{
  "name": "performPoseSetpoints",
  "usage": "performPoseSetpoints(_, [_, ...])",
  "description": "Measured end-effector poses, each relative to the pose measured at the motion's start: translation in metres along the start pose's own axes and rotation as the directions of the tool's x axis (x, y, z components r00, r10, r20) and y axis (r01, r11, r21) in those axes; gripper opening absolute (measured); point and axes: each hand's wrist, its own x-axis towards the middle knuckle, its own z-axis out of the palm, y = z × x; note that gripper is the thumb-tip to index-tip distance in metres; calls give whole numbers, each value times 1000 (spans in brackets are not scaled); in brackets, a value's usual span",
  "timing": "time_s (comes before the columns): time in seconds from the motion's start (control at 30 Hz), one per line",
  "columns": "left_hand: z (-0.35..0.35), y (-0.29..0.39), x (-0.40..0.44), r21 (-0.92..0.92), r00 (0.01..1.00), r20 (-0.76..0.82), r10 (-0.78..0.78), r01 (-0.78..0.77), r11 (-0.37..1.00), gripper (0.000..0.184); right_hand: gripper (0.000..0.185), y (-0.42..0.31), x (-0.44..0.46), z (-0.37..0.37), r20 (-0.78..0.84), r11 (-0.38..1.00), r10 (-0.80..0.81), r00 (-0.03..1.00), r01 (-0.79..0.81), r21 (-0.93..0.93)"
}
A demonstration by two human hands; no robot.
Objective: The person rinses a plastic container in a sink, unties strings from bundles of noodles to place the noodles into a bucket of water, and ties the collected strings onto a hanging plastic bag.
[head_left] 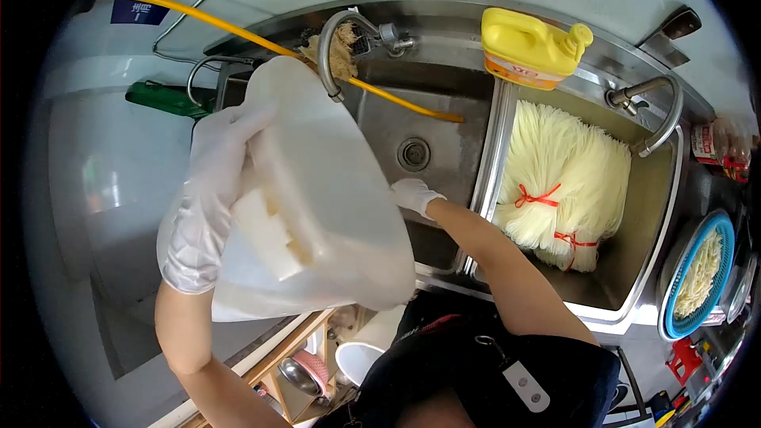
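A large whitish translucent plastic tub (349,198) is tilted up in front of me, over the left part of the sink. Part of a paper label (264,230) clings to its side. My left hand (218,174), in a white glove, grips the tub's left side, its fingers closed against the plastic. On the opposite side, my gloved right hand (416,196) holds the tub's edge above the sink basin (444,143); its fingertips are partly hidden by the tub. I cannot see what the tub contains.
A yellow hose (206,20) runs into the basin below a curved faucet (325,55). Pale noodle bundles with red ties (563,182) fill the right basin. A yellow jug (527,43) stands behind; a blue basket (725,269) sits far right. A cleaver (670,36) hangs on the wall.
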Motion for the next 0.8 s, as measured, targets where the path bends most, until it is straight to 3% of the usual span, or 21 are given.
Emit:
performPoseSetpoints(0.1, [-19, 3, -32, -98, 984, -148, 100, -115, 989, 28, 41, -4, -8, -32, 24, 999, 8, 1000, -7, -50])
performPoseSetpoints(0.17, [-43, 10, -56, -92, 965, -168, 201, -219, 971, 29, 42, -10, -13, -75, 74, 994, 17, 997, -9, -108])
performPoseSetpoints(0.2, [-56, 13, -69, -115, 963, -182, 201, -224, 968, 29, 42, -14, -19, -93, -9, 997, -18, 1000, 17, -75])
performPoseSetpoints(0.37, [-90, 21, -112, -220, 939, -255, 230, -288, 932, 31, 41, -38, -25, -166, -91, 952, -235, 968, 210, -221])
performPoseSetpoints(0.43, [-89, 24, -123, -265, 907, -347, 239, -339, 903, 31, 41, -54, -20, -203, -261, 982, -123, 957, 81, -169])
performPoseSetpoints(0.47, [-88, 25, -128, -288, 889, -390, 238, -364, 886, 32, 40, -58, -13, -216, -526, 988, -124, 842, 53, -147])
performPoseSetpoints(0.53, [-92, 27, -137, -387, 876, -437, 205, -388, 836, 31, 37, -59, 0, -249, -751, 966, -211, 626, 18, -256])
performPoseSetpoints(0.57, [-94, 29, -141, -424, 869, -461, 182, -396, 814, 31, 43, -54, 13, -259, -806, 968, -232, 545, 46, -248])
performPoseSetpoints(0.67, [-114, 27, -153, -492, 875, -454, 170, -405, 770, 30, 46, -35, 48, -277, -816, 943, -318, 482, 73, -324])
performPoseSetpoints(0.77, [-140, 21, -156, -526, 878, -445, 177, -417, 741, 29, 39, -30, 60, -286, -703, 980, -168, 691, 39, -196])
performPoseSetpoints(0.8, [-139, 26, -158, -533, 877, -449, 170, -415, 737, 28, 37, -31, 57, -287, -712, 984, -152, 685, 36, -176])
